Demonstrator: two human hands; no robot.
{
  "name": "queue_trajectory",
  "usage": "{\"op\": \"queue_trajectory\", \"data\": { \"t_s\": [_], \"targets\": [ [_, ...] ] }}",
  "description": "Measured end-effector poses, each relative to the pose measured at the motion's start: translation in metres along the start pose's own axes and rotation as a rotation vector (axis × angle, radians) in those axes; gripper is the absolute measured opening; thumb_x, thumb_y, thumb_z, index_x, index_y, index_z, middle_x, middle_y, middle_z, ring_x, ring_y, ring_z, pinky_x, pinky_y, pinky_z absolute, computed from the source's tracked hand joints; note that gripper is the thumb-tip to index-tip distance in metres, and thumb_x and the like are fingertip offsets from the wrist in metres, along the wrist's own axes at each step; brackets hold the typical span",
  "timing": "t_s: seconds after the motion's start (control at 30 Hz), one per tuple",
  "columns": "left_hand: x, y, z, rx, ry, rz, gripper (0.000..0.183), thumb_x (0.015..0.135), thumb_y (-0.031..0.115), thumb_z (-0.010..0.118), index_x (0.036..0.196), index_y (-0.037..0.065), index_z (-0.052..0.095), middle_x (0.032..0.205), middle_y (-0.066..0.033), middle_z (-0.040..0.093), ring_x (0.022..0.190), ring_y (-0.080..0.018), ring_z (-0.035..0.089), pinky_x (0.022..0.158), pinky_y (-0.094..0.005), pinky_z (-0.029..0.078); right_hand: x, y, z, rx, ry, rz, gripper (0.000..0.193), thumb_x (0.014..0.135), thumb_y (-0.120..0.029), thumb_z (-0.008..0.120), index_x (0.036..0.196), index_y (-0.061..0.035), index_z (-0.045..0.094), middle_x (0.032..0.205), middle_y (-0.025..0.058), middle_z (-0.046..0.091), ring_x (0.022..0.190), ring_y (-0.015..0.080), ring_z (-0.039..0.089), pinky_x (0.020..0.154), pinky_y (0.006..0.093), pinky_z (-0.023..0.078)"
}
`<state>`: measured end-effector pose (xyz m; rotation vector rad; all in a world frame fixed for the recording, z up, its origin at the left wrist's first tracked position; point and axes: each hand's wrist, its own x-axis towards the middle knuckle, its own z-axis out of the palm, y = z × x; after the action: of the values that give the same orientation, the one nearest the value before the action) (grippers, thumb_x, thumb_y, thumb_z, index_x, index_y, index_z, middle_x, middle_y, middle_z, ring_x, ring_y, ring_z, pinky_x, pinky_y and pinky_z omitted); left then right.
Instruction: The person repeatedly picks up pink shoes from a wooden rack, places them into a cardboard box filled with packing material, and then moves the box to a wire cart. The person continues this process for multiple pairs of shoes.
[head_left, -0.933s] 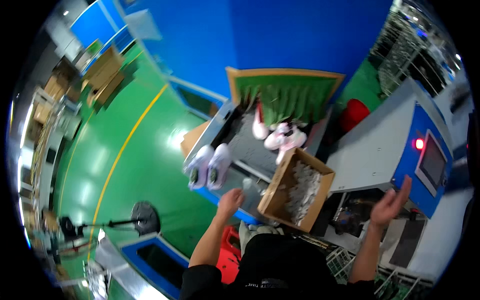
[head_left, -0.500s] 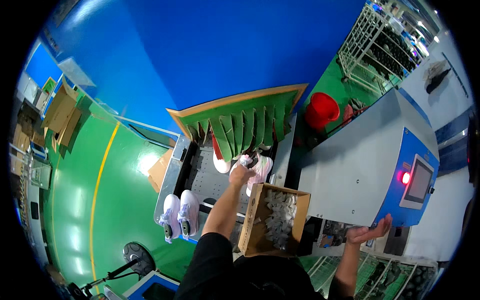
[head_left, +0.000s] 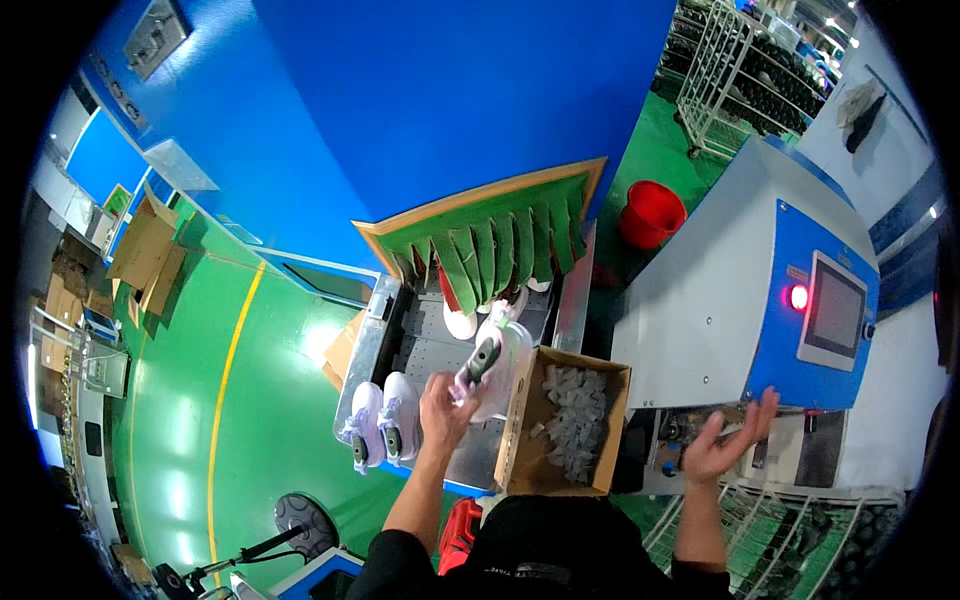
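Observation:
My left hand (head_left: 445, 411) is closed on the heel end of a white and lilac sneaker (head_left: 512, 368) with a dark insert at its opening. The sneaker hangs tilted above the conveyor, just left of a cardboard box (head_left: 517, 425) holding many crumpled whitish pieces (head_left: 577, 432). Whether a second shoe is in the grip I cannot tell. A pair of similar sneakers (head_left: 400, 400) stands at the conveyor's near left corner. Another white shoe (head_left: 460, 323) shows under the green flaps (head_left: 490, 255). My right hand (head_left: 722, 440), fingers spread and holding nothing, is by the lower edge of the grey and blue machine (head_left: 765, 375).
The flaps hang across the mouth of a large blue machine (head_left: 400, 100) over the perforated conveyor (head_left: 425, 345). A red bucket (head_left: 650, 215) stands behind right. A wire rack (head_left: 745, 85) is farther back. A round black base (head_left: 306, 525) is at lower left.
My left hand has lifted the sneaker off the conveyor and drawn it back toward me. My right hand has stayed by the machine, its fingers now spread wider.

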<state>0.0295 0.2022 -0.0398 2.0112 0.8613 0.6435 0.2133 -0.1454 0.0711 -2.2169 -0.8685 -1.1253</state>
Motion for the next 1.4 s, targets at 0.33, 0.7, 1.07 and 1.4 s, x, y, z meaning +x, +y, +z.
{"op": "queue_trajectory", "data": {
  "t_s": [0.33,0.7,1.07,1.4],
  "targets": [
    [-0.134,0.124,0.033,-0.832,-0.770,-0.516,0.034,0.103,0.030,0.058,0.126,0.006,0.052,0.093,0.0013,0.054,0.078,-0.0078,0.053,0.066,-0.0236,0.046,-0.048,-0.038,-0.053,1.544,-0.926,0.810,0.111,0.074,-0.017,0.084,0.161,-0.0055,0.016,0.154,0.0189,0.036,0.142,0.0285,0.037,0.117,0.0411,0.029],
    [-0.223,0.143,0.186,-1.000,-0.969,-0.885,0.021,0.101,0.028,0.062,0.102,0.007,0.063,0.082,-0.0015,0.061,0.063,-0.0121,0.058,0.053,-0.0247,0.044,-0.144,0.061,-0.158,1.458,-0.677,1.204,0.109,0.076,-0.011,0.081,0.161,-0.0038,0.013,0.159,0.0129,0.031,0.145,0.0253,0.032,0.120,0.0380,0.023],
    [-0.270,0.154,0.224,-0.641,-0.986,-0.868,0.025,0.099,0.018,0.061,0.113,-0.003,0.062,0.089,-0.0047,0.064,0.073,-0.0114,0.060,0.061,-0.0281,0.050,-0.177,0.087,-0.190,1.238,-0.571,1.572,0.084,0.075,0.002,0.071,0.152,-0.0032,0.038,0.141,0.0115,0.055,0.127,0.0236,0.054,0.111,0.0361,0.039],
    [-0.279,0.188,0.205,-0.699,-1.206,-0.228,0.031,0.106,0.017,0.052,0.132,0.001,0.051,0.119,-0.0043,0.061,0.104,-0.0111,0.055,0.093,-0.0264,0.046,-0.133,0.126,-0.153,0.886,-0.199,1.440,0.075,0.076,-0.004,0.066,0.147,-0.0015,0.043,0.124,0.0149,0.063,0.107,0.0239,0.064,0.093,0.0356,0.051]
  ]
}}
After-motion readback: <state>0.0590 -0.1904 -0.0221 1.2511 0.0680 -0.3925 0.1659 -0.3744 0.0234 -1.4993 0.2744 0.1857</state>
